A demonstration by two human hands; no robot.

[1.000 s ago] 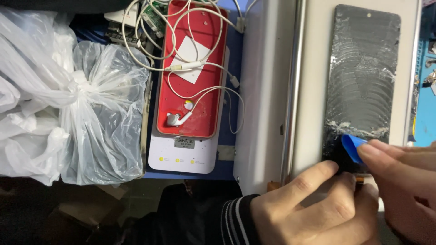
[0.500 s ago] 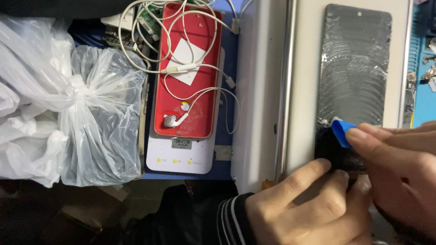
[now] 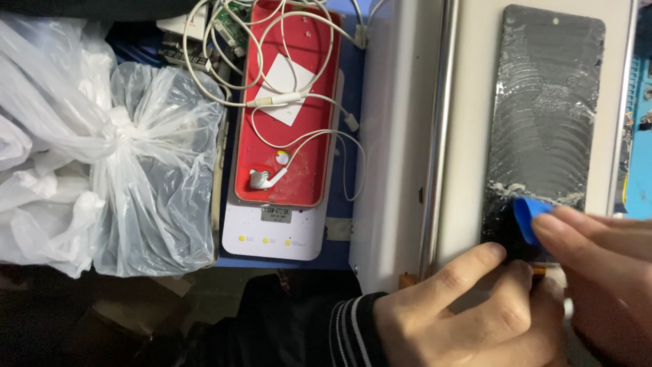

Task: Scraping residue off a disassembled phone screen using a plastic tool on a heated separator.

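Fingers of the right hand (image 3: 604, 272) pinch a small blue plastic pick (image 3: 528, 217), lower right of frame; the pick's edge sits on the near end of the phone screen panel (image 3: 547, 122). Left hand (image 3: 468, 312) at bottom centre-right, fingers partly curled and pressed down on the panel's bottom edge, thumb stretched toward the pick. It grips nothing, just pins the panel flat. Dark striped sleeve cuff (image 3: 350, 329) behind the wrist.

Panel: dark, long, lying flat on a pale flat platform (image 3: 475, 102) in the right half of frame, running from top right down to the hands. Its surface is smeared with cloudy arc-shaped residue over most of its length; a crumbly white line crosses it just above the pick. The part below that line looks clean and black. Can't tell whether the pick tip is under a layer or only resting on top.

Metal rail (image 3: 438, 136) runs top to bottom along the platform's left side, beside a white housing (image 3: 390, 136).

Centre frame: red rubbery mat (image 3: 299, 102) set in a white base (image 3: 272, 234) with three yellow dots on its near end. On the mat: a white square of paper (image 3: 285, 80), a tangle of white wired earphones (image 3: 261, 178), cable looping off toward the upper left over some small green circuit boards (image 3: 227, 24).

Left of frame: knotted clear plastic bags (image 3: 129, 156), just beside the mat. Blue mat (image 3: 638, 136) visible at the far right edge.
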